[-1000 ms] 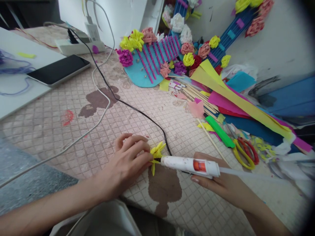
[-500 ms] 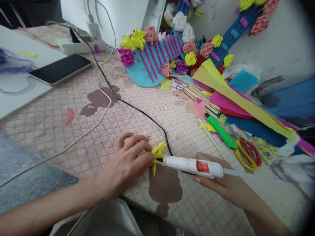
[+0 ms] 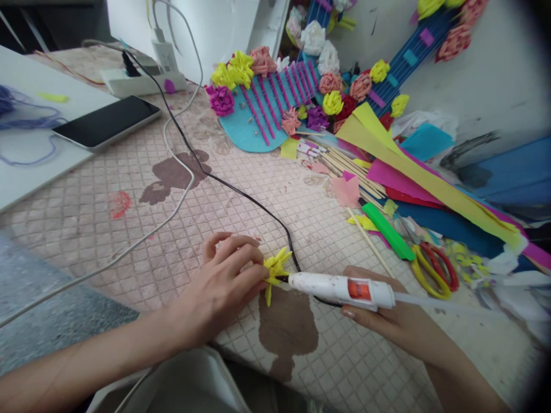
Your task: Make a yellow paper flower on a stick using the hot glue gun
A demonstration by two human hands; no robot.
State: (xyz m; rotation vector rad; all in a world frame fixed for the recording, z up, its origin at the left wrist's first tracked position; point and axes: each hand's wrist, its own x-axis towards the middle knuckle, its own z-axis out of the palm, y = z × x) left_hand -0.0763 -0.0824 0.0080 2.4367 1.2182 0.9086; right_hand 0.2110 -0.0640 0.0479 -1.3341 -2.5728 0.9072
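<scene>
A small yellow paper flower [image 3: 276,267] is pinched in the fingers of my left hand [image 3: 228,281], low over the patterned tablecloth. My right hand [image 3: 391,321] is wrapped round a white glue gun [image 3: 331,288] with an orange window and a clear glue stick coming out of its back. The gun's dark tip points left and meets the flower's right side; whether it touches the petals is hard to tell. Part of my right hand is hidden behind the gun.
A black cord [image 3: 247,196] and a white cable [image 3: 172,215] cross the cloth. Right: green cutter [image 3: 387,230], scissors [image 3: 430,272], wooden sticks [image 3: 353,172], coloured paper [image 3: 424,178]. Behind: flower-covered blue board [image 3: 253,129]. Left: phone [image 3: 107,121], power strip [image 3: 144,82].
My right hand and the glue gun have shifted slightly to the right, showing more of the dark tip. My left hand and the flower have barely moved.
</scene>
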